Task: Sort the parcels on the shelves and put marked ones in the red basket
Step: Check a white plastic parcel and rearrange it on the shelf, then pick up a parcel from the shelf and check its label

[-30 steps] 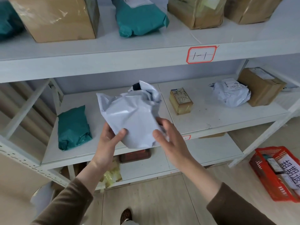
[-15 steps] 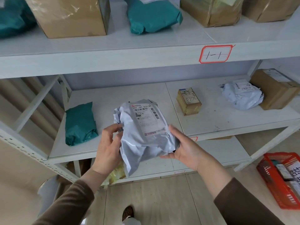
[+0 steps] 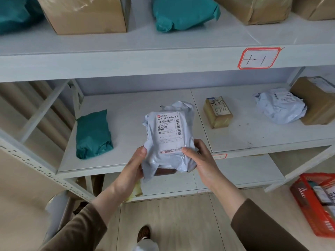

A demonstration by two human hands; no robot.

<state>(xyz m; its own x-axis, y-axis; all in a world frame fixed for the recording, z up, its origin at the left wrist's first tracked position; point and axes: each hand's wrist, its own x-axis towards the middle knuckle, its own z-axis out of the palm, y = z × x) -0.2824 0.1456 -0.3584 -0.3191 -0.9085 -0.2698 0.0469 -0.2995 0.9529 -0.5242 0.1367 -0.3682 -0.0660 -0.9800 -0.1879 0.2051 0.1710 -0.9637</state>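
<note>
**Label check on the grey parcel, held at the middle shelf**

We hold the grey poly-bag parcel (image 3: pixel 169 140) in front of the middle shelf (image 3: pixel 126 109), label side up and facing us. Left hand (image 3: pixel 133 164) grips the lower left edge, thumb on the front and fingers curled behind. Right hand (image 3: pixel 201 160) grips the lower right corner the same way, thumb pressing the bag just below the label.

How to do the check well, in our judgement: keep both thumbs off the printed area, tilt the parcel flat to the light, and pull the loose film taut so nothing hides in a crease. Scan the whole label and the bare plastic around it for any handwriting before deciding.

Legible on the shipping label (image 3: pixel 168 132): "347 JA2 B26-BK" in large type, barcodes beneath and down the right side, Chinese characters in the address block, a red logo at top left and a red-printed strip along the bottom edge. We see no handwritten mark on this face.

For comparison, the small brown box (image 3: pixel 217 112) further right on the same shelf carries handwritten digits, apparently "872". The shelf tag (image 3: pixel 259 58) above reads "1-1". The red basket (image 3: pixel 315 203) sits on the floor at lower right, with parcels already in it.
</note>
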